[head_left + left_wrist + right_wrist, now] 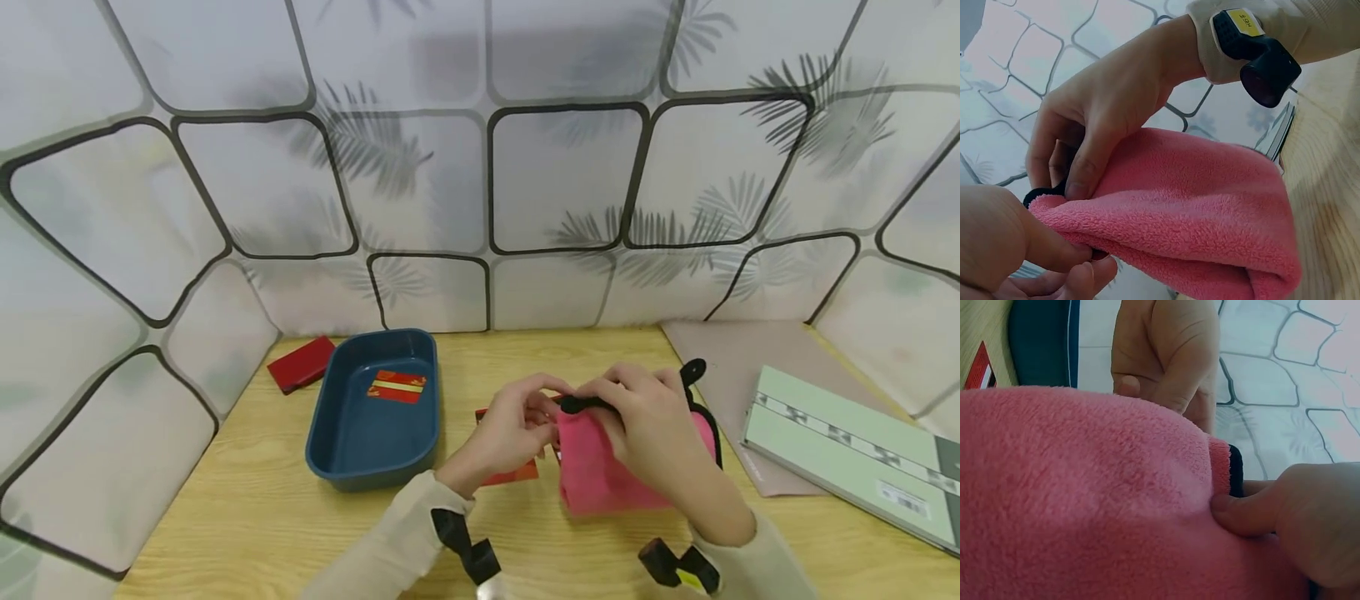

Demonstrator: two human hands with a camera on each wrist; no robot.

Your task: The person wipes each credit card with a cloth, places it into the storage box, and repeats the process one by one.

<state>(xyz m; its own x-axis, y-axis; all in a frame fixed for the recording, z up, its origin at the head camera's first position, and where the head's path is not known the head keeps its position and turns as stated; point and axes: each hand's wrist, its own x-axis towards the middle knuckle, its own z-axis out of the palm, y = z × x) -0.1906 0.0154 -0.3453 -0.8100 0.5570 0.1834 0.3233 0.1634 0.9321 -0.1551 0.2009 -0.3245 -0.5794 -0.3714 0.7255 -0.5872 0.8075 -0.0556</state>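
A folded pink towel (600, 483) with black trim and a black hanging loop stands partly raised above the wooden table. My right hand (652, 425) pinches its black-edged upper corner, thumb on the pink face in the right wrist view. My left hand (513, 429) is at the towel's left edge, fingers curled; in the left wrist view its fingertips (1082, 253) meet at the fold. A small dark red bit shows between them, too little to name. Behind and below the left hand lies a red printed card (513, 475), partly hidden.
A blue basin (322, 454) stands to the left with a red and yellow card (397, 387) inside. Beside it lies a dark red flat case (302, 364). At right, a pale green notebook (832, 417) overlaps a greyish-pink sheet (750, 354). Patterned fabric (427, 183) walls the table's back.
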